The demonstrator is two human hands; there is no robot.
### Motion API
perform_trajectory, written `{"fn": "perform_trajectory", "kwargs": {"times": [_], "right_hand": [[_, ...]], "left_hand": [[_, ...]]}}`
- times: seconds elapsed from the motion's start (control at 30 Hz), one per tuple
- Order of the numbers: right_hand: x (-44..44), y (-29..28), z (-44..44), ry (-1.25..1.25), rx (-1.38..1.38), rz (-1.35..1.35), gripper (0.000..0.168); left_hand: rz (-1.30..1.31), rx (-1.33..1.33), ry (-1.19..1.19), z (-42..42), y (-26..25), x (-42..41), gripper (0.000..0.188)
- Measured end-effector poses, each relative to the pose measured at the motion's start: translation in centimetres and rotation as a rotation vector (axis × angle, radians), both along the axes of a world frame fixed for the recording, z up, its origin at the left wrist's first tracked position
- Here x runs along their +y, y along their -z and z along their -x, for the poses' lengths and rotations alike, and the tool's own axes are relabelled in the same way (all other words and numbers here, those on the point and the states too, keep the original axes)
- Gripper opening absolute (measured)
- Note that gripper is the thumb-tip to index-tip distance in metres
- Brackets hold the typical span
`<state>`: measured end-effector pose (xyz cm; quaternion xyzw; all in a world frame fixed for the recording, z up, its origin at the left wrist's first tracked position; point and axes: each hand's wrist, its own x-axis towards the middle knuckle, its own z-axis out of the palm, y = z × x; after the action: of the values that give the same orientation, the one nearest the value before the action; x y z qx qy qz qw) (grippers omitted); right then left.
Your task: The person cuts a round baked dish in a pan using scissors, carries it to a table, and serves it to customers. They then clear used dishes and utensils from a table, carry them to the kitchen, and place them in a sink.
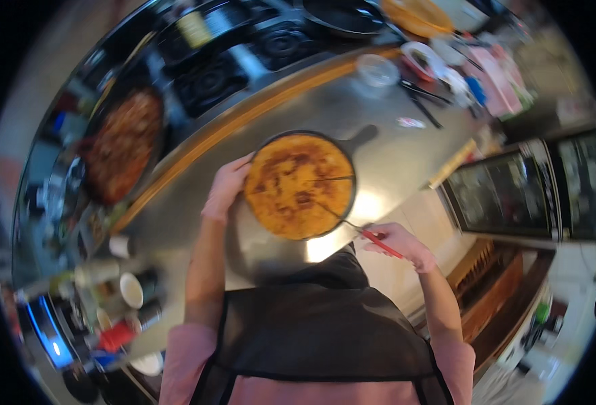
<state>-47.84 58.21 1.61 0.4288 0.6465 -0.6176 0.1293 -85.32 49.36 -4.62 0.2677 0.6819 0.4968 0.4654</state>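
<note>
A round yellow omelette or flat cake [278, 202], browned in patches, fills a dark flat pan [364, 138] whose handle points to the upper right. Two thin dark lines, apparently cuts or part of a blade, run across its right half. My left hand [228, 185], in a thin translucent glove, grips the pan's left rim. In my gloved right hand [402, 242] is a red-handled utensil [383, 244], likely a knife. Its thin metal end reaches over the lower right rim onto the food; the exact tip is hard to make out.
A metal counter [197, 172] lies beneath the pan. Beyond its wooden edge strip [247, 114] stand stove burners [209, 78] and a large pan of reddish food [126, 142]. A clear plastic tub [376, 70] and black utensils [424, 104] lie at upper right. A glass-doored cabinet [500, 192] stands right.
</note>
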Motion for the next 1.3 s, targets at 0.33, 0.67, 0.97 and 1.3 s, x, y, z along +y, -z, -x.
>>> {"fn": "perform_trajectory", "kwargs": {"times": [0.33,0.67,0.97,1.3], "right_hand": [[0.3,0.8,2.5,-0.003,0.144,0.111,0.038],[0.9,1.1,2.9,0.010,0.103,0.214,0.043],[2.2,-1.0,2.4,-0.062,0.108,0.240,0.037],[1.8,-0.2,4.6,-0.011,-0.041,0.194,0.038]], "left_hand": [[-0.017,-0.003,-0.064,-0.6,0.4,-0.4,0.030],[-0.026,0.088,-0.038,-0.4,1.5,0.0,0.029],[-0.083,0.086,-0.071,-0.2,2.3,-0.4,0.030],[-0.075,0.101,-0.094,-0.3,3.1,-0.1,0.028]]}}
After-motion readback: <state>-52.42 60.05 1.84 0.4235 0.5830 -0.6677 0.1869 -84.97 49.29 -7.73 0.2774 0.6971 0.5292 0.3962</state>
